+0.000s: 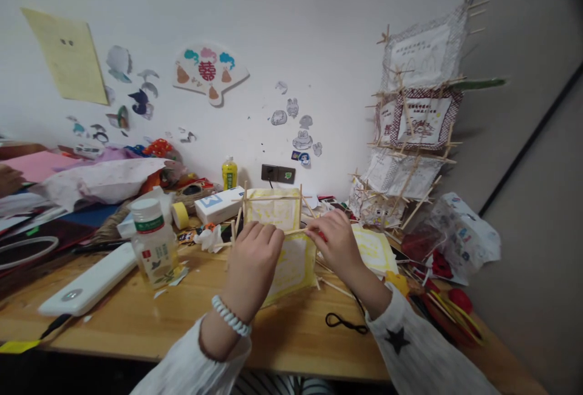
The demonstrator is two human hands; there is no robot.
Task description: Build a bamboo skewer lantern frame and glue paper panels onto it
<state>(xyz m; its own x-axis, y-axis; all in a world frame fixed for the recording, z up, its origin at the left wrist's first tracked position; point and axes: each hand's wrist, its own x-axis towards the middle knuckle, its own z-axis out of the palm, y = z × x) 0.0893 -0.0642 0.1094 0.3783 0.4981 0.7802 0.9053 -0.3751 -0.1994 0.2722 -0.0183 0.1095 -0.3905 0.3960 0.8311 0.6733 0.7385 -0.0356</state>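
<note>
A yellow-bordered paper panel (pixel 291 264) hangs in front of me from a thin wooden stick (pixel 294 232) along its top edge. My left hand (pixel 255 256) is closed over the left end of that edge, its fingertips hidden behind. At the right end, my right hand (pixel 336 243) pinches the stick, with a small bit of red showing by the fingers. Just behind stands a similar panel (pixel 273 209) with sticks crossing at its corners; whether the two panels are joined I cannot tell. Another yellow-bordered sheet (pixel 374 249) lies right of my right hand.
A tall stick-and-paper tower (pixel 426 118) rises at the back right. To the left are a clear bottle with a white cap (pixel 153 249), a white power bank (pixel 91 279) and yellow tape (pixel 180 216). A black cord (pixel 346 323) lies near the front. Another person's hand (pixel 10 180) shows far left.
</note>
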